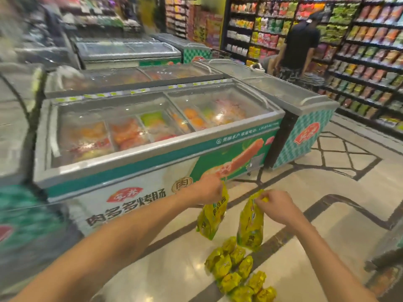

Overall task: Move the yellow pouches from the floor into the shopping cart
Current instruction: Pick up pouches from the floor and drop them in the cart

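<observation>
My left hand [208, 189] pinches the top edge of a yellow pouch [212, 216] that hangs above the floor. A second yellow pouch [250, 225] dangles from my right hand [275, 204], which grips its top. Both hang upright, side by side and apart. Below them several more yellow pouches [237, 271] lie in a heap on the tiled floor. A dark frame at the right edge [388, 253] may be part of the shopping cart; it is too blurred to tell.
A chest freezer [152, 153] with glass lids stands just beyond my hands, with more freezers behind and to its right. A person in dark clothes [298, 44] stands at the snack shelves [370, 62] far right. Open tiled floor [327, 182] lies to the right.
</observation>
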`<move>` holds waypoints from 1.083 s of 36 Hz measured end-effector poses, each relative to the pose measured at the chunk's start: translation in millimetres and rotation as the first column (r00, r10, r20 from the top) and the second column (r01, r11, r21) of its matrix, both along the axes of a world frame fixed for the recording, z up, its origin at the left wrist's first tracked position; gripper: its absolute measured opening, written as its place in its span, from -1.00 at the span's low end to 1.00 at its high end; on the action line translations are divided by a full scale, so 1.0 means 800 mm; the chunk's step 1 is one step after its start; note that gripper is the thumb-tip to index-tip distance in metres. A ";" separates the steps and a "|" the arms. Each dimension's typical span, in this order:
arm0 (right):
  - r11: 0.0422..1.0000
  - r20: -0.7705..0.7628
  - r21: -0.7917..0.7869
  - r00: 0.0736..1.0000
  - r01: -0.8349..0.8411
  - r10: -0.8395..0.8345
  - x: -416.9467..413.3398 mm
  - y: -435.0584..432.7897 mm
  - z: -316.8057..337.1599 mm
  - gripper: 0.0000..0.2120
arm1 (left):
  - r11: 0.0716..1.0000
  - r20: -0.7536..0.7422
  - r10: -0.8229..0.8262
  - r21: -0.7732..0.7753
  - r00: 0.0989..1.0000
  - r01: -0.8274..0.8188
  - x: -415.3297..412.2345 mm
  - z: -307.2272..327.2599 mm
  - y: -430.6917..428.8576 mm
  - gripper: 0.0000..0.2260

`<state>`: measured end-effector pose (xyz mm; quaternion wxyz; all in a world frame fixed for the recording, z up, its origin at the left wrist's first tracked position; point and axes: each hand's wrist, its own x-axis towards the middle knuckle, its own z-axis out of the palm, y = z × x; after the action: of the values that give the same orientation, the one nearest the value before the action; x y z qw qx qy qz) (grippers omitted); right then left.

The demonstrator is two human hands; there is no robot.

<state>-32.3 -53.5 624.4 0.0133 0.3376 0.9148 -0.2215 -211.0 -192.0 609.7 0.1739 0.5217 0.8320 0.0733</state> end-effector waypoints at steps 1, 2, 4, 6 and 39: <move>1.000 -0.003 0.010 1.000 -0.018 0.018 -0.008 -0.006 0.003 -0.72 | 1.000 -0.010 0.030 0.006 0.999 -0.030 -0.004 0.000 -0.010 -0.83; 0.999 -0.009 0.019 0.999 -0.046 0.046 -0.018 -0.015 0.004 -0.73 | 0.998 -0.008 0.064 0.011 0.998 -0.064 -0.009 -0.002 -0.024 -0.83; 0.992 -0.010 0.035 0.992 -0.124 0.124 -0.041 -0.037 0.009 -0.74 | 0.991 0.013 0.131 -0.008 0.991 -0.130 -0.020 -0.007 -0.060 -0.85; 0.979 0.000 0.016 0.979 -0.204 0.205 -0.065 -0.061 0.014 -0.79 | 0.979 0.020 0.202 -0.028 0.979 -0.201 -0.029 -0.007 -0.096 -0.87; 0.546 -0.059 0.017 0.545 -0.837 0.837 -0.404 -0.565 0.004 -0.82 | 0.343 0.165 0.920 0.108 0.357 -0.933 -0.176 -0.060 -0.684 -0.83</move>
<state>-355.7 -505.4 627.5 0.0919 -0.1456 0.9636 -0.2046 -351.5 -739.5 562.1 0.0841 -0.0307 0.9630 0.2543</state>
